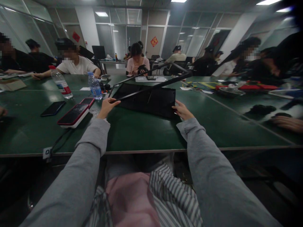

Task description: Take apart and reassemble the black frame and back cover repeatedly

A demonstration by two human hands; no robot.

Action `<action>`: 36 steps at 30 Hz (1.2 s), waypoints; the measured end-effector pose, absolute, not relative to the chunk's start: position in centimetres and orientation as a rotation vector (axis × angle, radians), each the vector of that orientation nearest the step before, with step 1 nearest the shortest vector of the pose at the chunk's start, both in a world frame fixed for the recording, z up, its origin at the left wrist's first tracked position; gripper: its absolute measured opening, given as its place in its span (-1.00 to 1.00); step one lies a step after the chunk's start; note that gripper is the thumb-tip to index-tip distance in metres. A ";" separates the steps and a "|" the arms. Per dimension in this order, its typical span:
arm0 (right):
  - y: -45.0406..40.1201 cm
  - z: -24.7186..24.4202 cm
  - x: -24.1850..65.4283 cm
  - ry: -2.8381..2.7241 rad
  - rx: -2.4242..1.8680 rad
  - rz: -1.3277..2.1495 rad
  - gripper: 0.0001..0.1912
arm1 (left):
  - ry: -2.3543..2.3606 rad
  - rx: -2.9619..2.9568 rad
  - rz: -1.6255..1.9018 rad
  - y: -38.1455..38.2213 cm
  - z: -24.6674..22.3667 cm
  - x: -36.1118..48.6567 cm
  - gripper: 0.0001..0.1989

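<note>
My left hand [107, 107] is closed on the near left corner of a thin black rectangular frame [175, 79], which tilts up toward the far right. Beneath the frame lies a dark, flat, fabric-like panel [161, 102] with thin slits or seams. My right hand [183, 110] pinches this panel at its right edge, thumb on top. Whether frame and panel are joined, perhaps as one collapsible box, I cannot tell. Both hands are just above the green table [142, 134].
Left of my hands are a red-edged phone on a white block [74, 115], a dark phone [53, 108] and two water bottles [95, 86] [61, 82]. At right lie a bowl [230, 91], cables [203, 85] and another person's hand [287, 123]. People sit around the table.
</note>
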State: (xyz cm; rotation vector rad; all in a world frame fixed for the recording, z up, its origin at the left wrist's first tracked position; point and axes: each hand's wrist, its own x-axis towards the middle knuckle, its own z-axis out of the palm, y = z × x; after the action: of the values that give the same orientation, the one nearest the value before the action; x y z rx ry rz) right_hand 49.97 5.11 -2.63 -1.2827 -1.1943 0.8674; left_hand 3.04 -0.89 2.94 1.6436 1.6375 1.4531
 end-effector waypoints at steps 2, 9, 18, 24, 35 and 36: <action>5.1 -2.6 50.2 -1.174 -1.401 0.787 -0.37 | 1.652 1.711 1.425 -0.5 2.8 2.9 -0.48; 4.4 -0.4 50.8 -1.001 -1.293 0.552 -0.71 | 1.668 1.936 1.281 0.8 1.4 1.6 -0.57; 2.7 1.6 51.6 -0.975 -1.109 0.927 -0.71 | 1.626 2.044 1.173 0.6 1.4 1.0 -0.60; 3.0 0.8 51.6 -1.041 -1.240 0.809 -0.76 | 1.667 2.047 1.160 0.6 1.5 0.3 -0.58; 5.2 -1.6 49.4 -1.300 -1.505 0.229 -0.73 | 1.745 2.069 1.038 1.9 -0.1 -2.0 -0.60; 5.2 -1.8 49.2 -1.309 -1.541 0.172 -0.71 | 1.741 2.079 1.043 1.8 -0.1 -2.0 -0.61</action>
State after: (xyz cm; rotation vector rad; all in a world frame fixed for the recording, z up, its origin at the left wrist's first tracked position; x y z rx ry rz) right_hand 49.19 5.21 -1.75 -1.5412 -1.3086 0.1724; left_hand -1.98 1.83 -0.11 2.0795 1.7408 1.0431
